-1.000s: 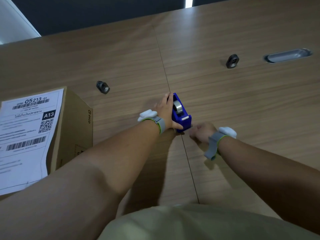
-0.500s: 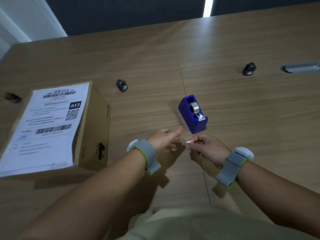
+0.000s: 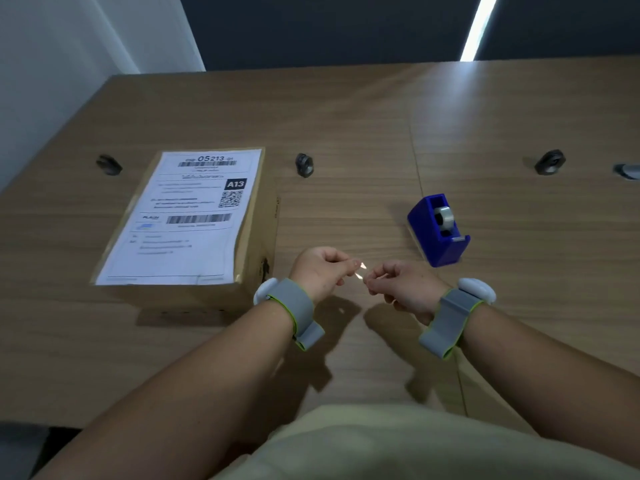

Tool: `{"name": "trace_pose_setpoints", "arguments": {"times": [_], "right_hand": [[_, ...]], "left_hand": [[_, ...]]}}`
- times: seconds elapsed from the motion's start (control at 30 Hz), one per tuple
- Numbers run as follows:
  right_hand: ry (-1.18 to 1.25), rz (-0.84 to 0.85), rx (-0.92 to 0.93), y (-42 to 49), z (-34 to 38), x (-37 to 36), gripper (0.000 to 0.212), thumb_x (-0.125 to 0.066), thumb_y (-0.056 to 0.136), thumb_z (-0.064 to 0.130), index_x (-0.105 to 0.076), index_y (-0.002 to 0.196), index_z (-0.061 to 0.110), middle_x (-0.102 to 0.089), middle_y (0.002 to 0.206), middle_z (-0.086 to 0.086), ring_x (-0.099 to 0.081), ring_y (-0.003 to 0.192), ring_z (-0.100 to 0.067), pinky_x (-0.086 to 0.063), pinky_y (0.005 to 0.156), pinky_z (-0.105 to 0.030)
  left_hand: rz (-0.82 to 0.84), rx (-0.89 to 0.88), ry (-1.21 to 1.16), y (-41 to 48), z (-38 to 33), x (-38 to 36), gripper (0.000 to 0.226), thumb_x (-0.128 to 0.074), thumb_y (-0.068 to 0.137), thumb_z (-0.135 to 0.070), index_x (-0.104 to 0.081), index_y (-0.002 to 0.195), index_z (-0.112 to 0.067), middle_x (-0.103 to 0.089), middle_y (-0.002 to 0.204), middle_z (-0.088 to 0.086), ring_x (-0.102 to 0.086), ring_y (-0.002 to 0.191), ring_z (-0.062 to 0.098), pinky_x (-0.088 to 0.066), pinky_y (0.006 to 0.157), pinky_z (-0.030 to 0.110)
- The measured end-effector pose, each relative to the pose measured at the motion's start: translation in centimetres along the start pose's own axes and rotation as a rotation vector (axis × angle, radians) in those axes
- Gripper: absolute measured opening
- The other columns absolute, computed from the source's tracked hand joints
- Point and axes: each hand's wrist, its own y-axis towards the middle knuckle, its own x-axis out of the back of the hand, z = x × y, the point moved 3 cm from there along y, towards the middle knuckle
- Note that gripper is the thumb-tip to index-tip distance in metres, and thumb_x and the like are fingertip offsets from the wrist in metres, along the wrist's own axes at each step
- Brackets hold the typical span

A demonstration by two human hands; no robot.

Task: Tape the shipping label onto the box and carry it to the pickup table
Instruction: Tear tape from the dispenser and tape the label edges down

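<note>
The left hand and right hand each have a tight grip on 1 clear tape strip, near the box and label.

On the surface: box. On box top: label, flat. Well right of box, on surface: tape dispenser. Just right of box's near corner: left hand; further right: right hand; tape strip between them, pinched by both.
</note>
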Motion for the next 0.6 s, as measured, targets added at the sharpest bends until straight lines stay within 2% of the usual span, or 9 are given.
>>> {"name": "trace_pose_setpoints", "arguments": {"times": [0.07, 0.2, 0.33, 0.4, 0.47, 0.6], "right_hand": [[0.021, 0.029, -0.005, -0.1, 1.6, -1.7, 0.005, -0.066, 0.084, 0.015, -0.069, 0.086, 0.018, -0.065, 0.075, 0.002, -0.048, 0.061, -0.01, -0.036, 0.053, -0.024], [0.068, 0.087, 0.008, 0.0, 5.8, -6.0, 0.007, -0.063, 0.087, 0.011, -0.066, 0.084, 0.018, -0.062, 0.074, 0.001, -0.043, 0.057, -0.009, -0.031, 0.05, -0.022], [0.055, 0.162, 0.059, 0.1, 10.7, -11.5, 0.01, -0.062, 0.089, 0.007, -0.062, 0.082, 0.015, -0.058, 0.068, 0.0, -0.038, 0.052, -0.008, -0.026, 0.047, -0.021], [0.03, 0.174, 0.065, 0.5, 12.5, -13.5, 0.01, -0.064, 0.087, 0.007, -0.06, 0.087, 0.016, -0.06, 0.068, -0.001, -0.038, 0.051, -0.009, -0.027, 0.046, -0.021], [-0.018, 0.18, 0.061, 1.0, 14.2, -16.5, 0.019, -0.07, 0.083, 0.01, -0.057, 0.094, 0.017, -0.064, 0.069, -0.002, -0.039, 0.051, -0.01, -0.029, 0.045, -0.021], [-0.132, 0.249, 0.09, 1.8, 17.2, -21.4, 0.014, -0.075, 0.079, 0.017, -0.061, 0.082, 0.016, -0.068, 0.071, -0.003, -0.043, 0.053, -0.011, -0.034, 0.049, -0.025]], "left_hand": [[-0.062, -0.02, -0.041, -1.2, 0.0, 2.4, 0.013, -0.072, 0.084, -0.025, -0.07, 0.08, -0.013, -0.065, 0.071, -0.005, -0.05, 0.056, 0.008, -0.042, 0.052, 0.018], [-0.201, -0.054, -0.141, -3.4, 0.1, 7.9, 0.014, -0.074, 0.082, -0.024, -0.069, 0.069, -0.02, -0.065, 0.067, -0.007, -0.05, 0.053, 0.008, -0.041, 0.052, 0.02], [-0.323, -0.075, -0.244, -5.8, 1.0, 14.6, 0.01, -0.074, 0.081, -0.023, -0.073, 0.076, -0.014, -0.068, 0.071, -0.004, -0.051, 0.055, 0.012, -0.044, 0.058, 0.025], [-0.369, -0.073, -0.268, -6.8, 1.6, 17.1, 0.011, -0.074, 0.081, -0.023, -0.073, 0.079, -0.012, -0.068, 0.073, -0.003, -0.052, 0.054, 0.012, -0.044, 0.057, 0.025], [-0.417, -0.046, -0.301, -7.7, 3.0, 20.5, 0.015, -0.074, 0.082, -0.025, -0.073, 0.085, -0.01, -0.068, 0.075, -0.003, -0.05, 0.053, 0.011, -0.044, 0.054, 0.023], [-0.461, 0.003, -0.389, -8.1, 6.1, 25.6, 0.014, -0.074, 0.082, -0.024, -0.071, 0.085, -0.01, -0.067, 0.077, 0.0, -0.047, 0.049, 0.011, -0.041, 0.044, 0.019]]}}
